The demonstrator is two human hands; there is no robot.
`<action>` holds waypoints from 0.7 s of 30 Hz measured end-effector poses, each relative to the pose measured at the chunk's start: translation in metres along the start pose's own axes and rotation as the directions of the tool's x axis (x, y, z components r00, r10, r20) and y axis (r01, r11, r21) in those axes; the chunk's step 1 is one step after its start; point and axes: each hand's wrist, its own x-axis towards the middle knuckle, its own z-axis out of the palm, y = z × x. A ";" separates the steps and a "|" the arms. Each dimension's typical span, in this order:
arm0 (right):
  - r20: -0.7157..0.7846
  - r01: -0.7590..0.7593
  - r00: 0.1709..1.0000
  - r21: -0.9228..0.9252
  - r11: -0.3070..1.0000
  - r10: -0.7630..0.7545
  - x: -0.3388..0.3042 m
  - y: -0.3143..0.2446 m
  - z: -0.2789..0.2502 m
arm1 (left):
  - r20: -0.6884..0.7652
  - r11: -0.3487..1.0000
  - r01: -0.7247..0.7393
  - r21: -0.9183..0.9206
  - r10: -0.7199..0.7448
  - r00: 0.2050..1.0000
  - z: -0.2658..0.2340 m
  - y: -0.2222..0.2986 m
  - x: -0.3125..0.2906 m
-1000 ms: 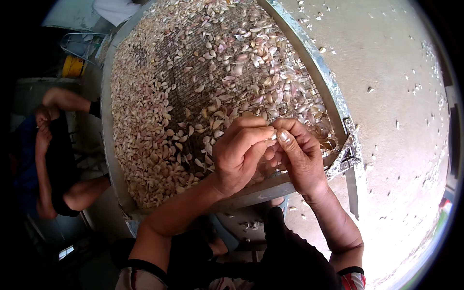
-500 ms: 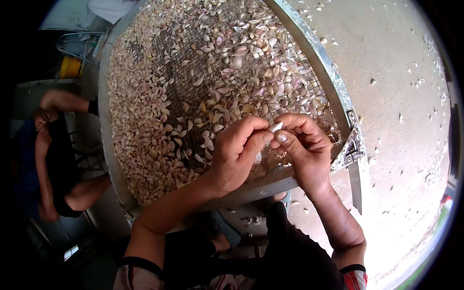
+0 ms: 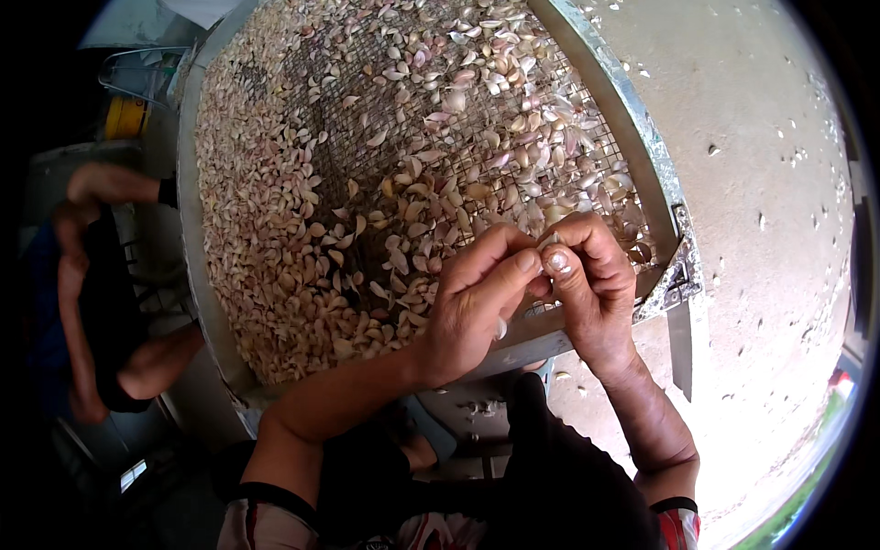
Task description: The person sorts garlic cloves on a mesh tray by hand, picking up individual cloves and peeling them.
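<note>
Both hands have shifted slightly to the right since half a second ago, and the small pale clove (image 3: 549, 240) between their fingertips, plainly seen then, is now mostly covered. Left hand (image 3: 478, 307) and right hand (image 3: 598, 291) meet over the near right part of a large tray, thumbs and forefingers pinched close together on that clove, the other fingers curled in. A second clove (image 3: 500, 328), whitish, shows at the underside of the left hand; whether those curled fingers have hold of it, I cannot tell. Beneath and beyond the hands, the tray's wire mesh (image 3: 341, 170) bears loose garlic cloves (image 3: 266, 229), thickly spread along the left side, more scattered toward the middle, and thick again at the far right. A raised metal rim (image 3: 632, 128) bounds the tray, with a bracket at its near right corner. To the right, pale bits dot the concrete floor (image 3: 724, 238). Beyond the tray's left edge sits another person (image 3: 103, 302), and farther off stands a yellow container (image 3: 126, 118).
</note>
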 end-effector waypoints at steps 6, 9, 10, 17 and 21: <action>-0.033 0.140 0.988 -0.162 0.977 -0.148 0.001 0.006 -0.002 | -0.072 0.997 -0.015 -0.077 0.009 0.997 0.012 -0.003 0.000; -0.034 0.148 0.986 -0.284 0.947 -0.164 0.000 0.005 0.000 | -0.147 0.991 0.023 -0.135 -0.043 0.988 0.018 -0.004 -0.002; -0.041 0.098 0.993 -0.207 0.973 -0.109 0.000 0.004 0.002 | -0.152 0.982 0.056 -0.183 -0.084 0.985 0.015 -0.006 -0.001; 0.099 -0.114 0.991 0.281 0.953 0.090 0.000 -0.007 0.009 | -0.375 0.981 -0.188 -0.042 0.159 0.913 -0.005 0.013 0.019; 0.306 0.199 0.946 -0.279 0.939 -0.110 0.005 -0.013 0.011 | -0.416 0.968 -0.237 0.077 0.248 0.875 0.001 0.010 0.025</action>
